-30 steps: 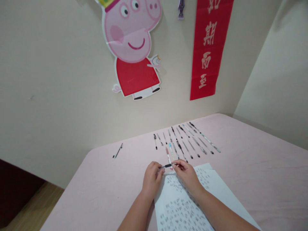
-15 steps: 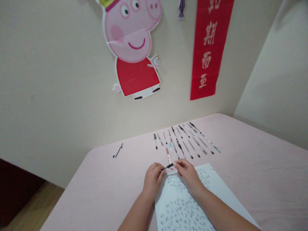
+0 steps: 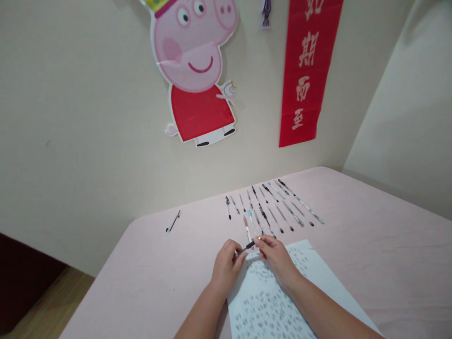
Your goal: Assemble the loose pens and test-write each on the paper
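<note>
A pen with a black grip is held between my two hands, just above the top edge of a sheet of paper covered in handwriting. The fingers of my left hand are closed on its left end. My right hand pinches the other end; that tip is partly hidden by the fingers. Right behind the held pen lies a pink and white pen, with a blue-topped pen beside it.
Several pens lie in two slanting rows on the pink tabletop. A separate black pen rests near the left back edge. On the wall hang a cartoon pig cutout and a red banner.
Both hands have shifted very slightly, and the pen between them tilts a little more. Everything else on the table lies as before.
</note>
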`<move>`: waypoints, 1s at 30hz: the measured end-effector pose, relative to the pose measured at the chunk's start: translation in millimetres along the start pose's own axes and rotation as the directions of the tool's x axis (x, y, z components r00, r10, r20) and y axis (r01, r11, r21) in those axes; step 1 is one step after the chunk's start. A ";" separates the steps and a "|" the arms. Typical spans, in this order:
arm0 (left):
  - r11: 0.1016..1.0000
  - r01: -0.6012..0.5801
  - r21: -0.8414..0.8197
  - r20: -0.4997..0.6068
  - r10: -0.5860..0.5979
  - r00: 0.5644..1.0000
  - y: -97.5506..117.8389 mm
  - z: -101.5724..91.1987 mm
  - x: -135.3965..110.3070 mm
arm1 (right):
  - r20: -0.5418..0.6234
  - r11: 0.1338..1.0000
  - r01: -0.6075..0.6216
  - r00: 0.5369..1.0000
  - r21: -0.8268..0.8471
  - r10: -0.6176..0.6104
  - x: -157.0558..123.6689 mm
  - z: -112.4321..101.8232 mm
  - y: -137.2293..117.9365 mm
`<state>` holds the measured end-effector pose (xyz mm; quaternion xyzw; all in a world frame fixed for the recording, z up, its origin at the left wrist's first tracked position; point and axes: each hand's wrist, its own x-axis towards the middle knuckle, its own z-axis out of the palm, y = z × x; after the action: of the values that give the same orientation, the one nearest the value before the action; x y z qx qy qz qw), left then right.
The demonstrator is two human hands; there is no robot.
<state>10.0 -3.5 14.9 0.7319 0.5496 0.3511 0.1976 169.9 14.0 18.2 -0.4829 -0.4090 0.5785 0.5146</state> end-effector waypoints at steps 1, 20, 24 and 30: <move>1.000 -0.018 -0.011 0.011 0.018 1.000 1.4 -0.2 -0.2 | -0.008 1.000 0.008 1.000 0.001 -0.008 0.4 -0.2 0.7; 0.998 -0.029 -0.064 0.004 0.030 1.000 0.5 2.7 0.2 | -0.027 0.999 0.017 1.000 0.029 -0.016 3.1 -2.3 3.2; 0.998 -0.026 -0.056 -0.020 0.025 0.999 -0.6 3.9 0.9 | 0.016 0.998 0.055 0.998 0.041 -0.055 2.4 -1.8 2.7; 0.998 -0.030 -0.049 -0.034 0.029 0.999 0.3 3.1 0.2 | 0.008 0.999 0.031 0.999 0.033 -0.031 5.1 -2.8 5.2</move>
<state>12.5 -3.1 13.0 0.7288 0.5332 0.3795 0.2011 171.6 18.3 11.9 -0.4654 -0.4092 0.5793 0.5295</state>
